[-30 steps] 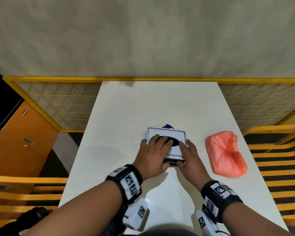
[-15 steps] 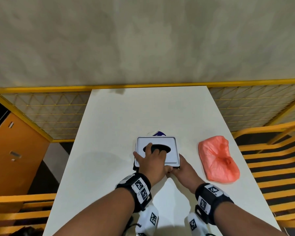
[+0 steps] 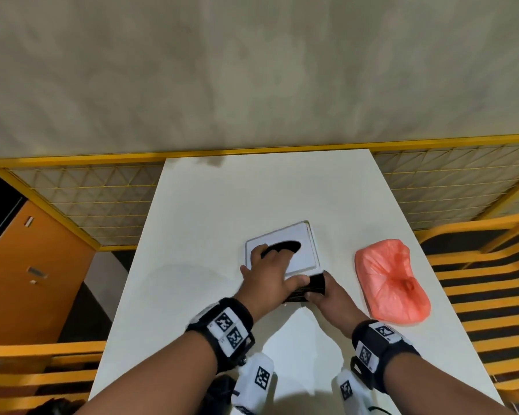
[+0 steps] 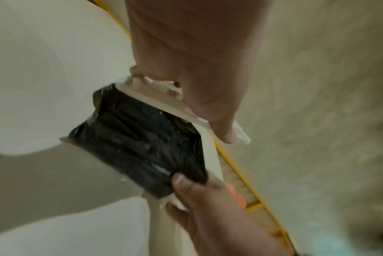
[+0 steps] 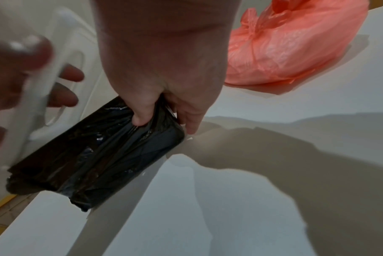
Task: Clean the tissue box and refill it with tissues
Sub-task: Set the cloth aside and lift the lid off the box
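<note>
The tissue box's white lid (image 3: 301,250), with a dark oval slot, is tilted up off a black, shiny-wrapped block (image 3: 313,283) near the middle of the white table (image 3: 222,205). My left hand (image 3: 267,274) grips the lid, fingers hooked through the slot and thumb at its left edge. My right hand (image 3: 324,293) grips the block's near right end. In the left wrist view the lid (image 4: 164,104) stands apart from the block (image 4: 142,142). The right wrist view shows my fingers (image 5: 142,117) pressing into the block (image 5: 98,150) beside the blurred lid (image 5: 39,97).
A tied pink plastic bag (image 3: 393,280) lies on the table to the right of my right hand, also in the right wrist view as the pink bag (image 5: 291,45). Yellow wire-mesh railings (image 3: 81,199) border the table's far and side edges. An orange cabinet (image 3: 27,265) stands at the left.
The lid has come up off the black block and turned slightly. My right hand has moved from the lid's edge to grip the block. The head view has shifted.
</note>
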A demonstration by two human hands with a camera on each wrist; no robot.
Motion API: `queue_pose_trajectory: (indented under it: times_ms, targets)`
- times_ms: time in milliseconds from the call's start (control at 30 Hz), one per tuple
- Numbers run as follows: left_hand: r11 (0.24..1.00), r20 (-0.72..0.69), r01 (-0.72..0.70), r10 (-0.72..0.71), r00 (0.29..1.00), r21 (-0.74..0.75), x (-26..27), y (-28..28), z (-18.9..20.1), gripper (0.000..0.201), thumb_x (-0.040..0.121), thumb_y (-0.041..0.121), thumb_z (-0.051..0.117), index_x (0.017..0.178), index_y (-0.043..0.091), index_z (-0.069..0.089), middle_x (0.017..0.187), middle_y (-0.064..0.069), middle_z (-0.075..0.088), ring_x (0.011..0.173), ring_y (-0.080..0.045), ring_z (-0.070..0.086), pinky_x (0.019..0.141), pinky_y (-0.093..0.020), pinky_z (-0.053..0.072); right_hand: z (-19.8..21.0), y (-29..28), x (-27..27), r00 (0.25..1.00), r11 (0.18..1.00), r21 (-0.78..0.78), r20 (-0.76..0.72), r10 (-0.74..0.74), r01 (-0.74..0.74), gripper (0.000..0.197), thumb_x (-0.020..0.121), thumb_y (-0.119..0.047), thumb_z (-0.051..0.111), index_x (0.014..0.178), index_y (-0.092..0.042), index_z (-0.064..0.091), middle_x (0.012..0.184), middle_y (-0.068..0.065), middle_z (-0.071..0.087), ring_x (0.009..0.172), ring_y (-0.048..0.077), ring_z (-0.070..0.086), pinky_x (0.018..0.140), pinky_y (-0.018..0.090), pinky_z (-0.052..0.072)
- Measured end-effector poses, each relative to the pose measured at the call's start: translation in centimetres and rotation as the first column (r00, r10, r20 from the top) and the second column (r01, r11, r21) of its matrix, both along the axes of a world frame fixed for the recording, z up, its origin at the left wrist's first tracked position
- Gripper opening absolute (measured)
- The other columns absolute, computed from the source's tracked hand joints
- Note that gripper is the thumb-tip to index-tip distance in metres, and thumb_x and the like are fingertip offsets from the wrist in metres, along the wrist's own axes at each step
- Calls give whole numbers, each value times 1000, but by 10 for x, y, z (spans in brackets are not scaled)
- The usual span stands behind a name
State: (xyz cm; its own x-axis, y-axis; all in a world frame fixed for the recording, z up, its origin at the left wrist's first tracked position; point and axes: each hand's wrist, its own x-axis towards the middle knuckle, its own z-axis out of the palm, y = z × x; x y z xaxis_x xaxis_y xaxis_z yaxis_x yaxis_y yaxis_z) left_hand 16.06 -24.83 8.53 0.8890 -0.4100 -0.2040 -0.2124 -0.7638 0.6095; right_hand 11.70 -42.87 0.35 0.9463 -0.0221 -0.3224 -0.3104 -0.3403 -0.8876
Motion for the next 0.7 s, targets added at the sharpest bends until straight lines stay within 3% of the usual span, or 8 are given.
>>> queue_pose_trajectory:
  times_ms: [100, 233, 367, 433, 533, 700]
  targets:
    - [980, 52, -81, 92, 994, -183, 9, 26, 17, 59, 97, 52, 59, 148, 26, 44, 141, -4, 51, 138, -24, 31, 112, -37, 31, -1, 2, -2, 1000, 1000, 5, 3, -17, 17, 53, 85, 2, 58, 127, -29, 46, 110, -5, 65, 100, 11, 63, 80, 24, 52]
    - [952, 76, -239, 257, 964, -190, 26, 84, 17, 62, 95, 52, 61, 146, 19, 47, 140, -7, 51, 136, -27, 38, 113, -43, 36, 0, -1, -4, 999, 999, -30, 15, -29, 30, 56, 85, -7, 61, 130, -33, 40, 109, -3, 68, 98, 14, 65, 86, 33, 52]
    - [963, 109, -223, 208, 972, 153, 27, 149, -14, 72, 85, 71, 54, 147, 34, 45, 135, -4, 51, 135, -30, 36, 111, -51, 33, 0, -3, -3, 999, 997, -74, 22, -23, 25, 70, 82, -12, 64, 141, -26, 31, 117, -9, 64, 103, 4, 61, 83, 25, 50]
    - [934, 83, -169, 150, 985, 316, 20, 170, -31, 67, 88, 67, 56, 147, 40, 42, 139, -1, 48, 139, -28, 33, 113, -57, 27, 2, -3, -3, 1000, 996, -91, 23, -13, 15, 70, 81, -13, 65, 140, -28, 32, 118, -12, 63, 103, 2, 61, 84, 26, 50]
    - [845, 39, -91, 82, 996, 527, 8, 185, -54, 59, 90, 65, 54, 140, 34, 49, 144, -1, 44, 140, -28, 31, 112, -60, 27, 2, -3, -5, 1000, 995, -100, 8, 0, 0, 75, 79, -14, 67, 142, -31, 29, 116, -11, 64, 104, 8, 62, 87, 30, 53]
    - [755, 21, -42, 37, 999, 654, -3, 185, -78, 54, 89, 61, 53, 134, 30, 51, 138, -2, 48, 136, -28, 37, 109, -65, 28, 5, -1, -9, 1000, 995, -101, -1, -8, 8, 72, 79, -13, 69, 139, -28, 33, 120, -11, 63, 108, 5, 60, 77, 20, 48]
